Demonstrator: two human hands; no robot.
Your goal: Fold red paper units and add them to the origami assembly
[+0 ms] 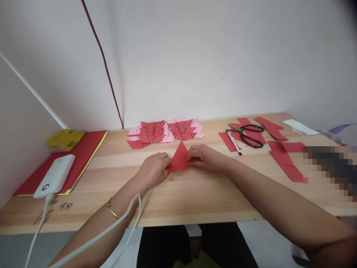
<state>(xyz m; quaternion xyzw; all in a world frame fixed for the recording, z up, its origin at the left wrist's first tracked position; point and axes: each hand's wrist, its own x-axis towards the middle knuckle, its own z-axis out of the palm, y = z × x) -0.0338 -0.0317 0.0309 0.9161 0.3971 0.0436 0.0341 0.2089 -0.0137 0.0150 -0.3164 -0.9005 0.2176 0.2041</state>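
A folded piece of red paper (180,159) with a pointed top is between my two hands, just above or on the wooden table (178,201). My left hand (155,168) pinches its lower left corner. On the right side, the fingers of my right hand (205,157) are closed on its edge. Beyond the hands, rows of folded red and pink paper pieces (167,131) lie along the wall, close to the red paper's tip.
At the left, a white power bank (55,175) with a cable and a yellow packet (66,140) rest on red sheets (90,156). Black-handled scissors (251,136), a pen (234,143) and red paper scraps (287,163) lie at the right. A white cable (95,234) crosses my left forearm.
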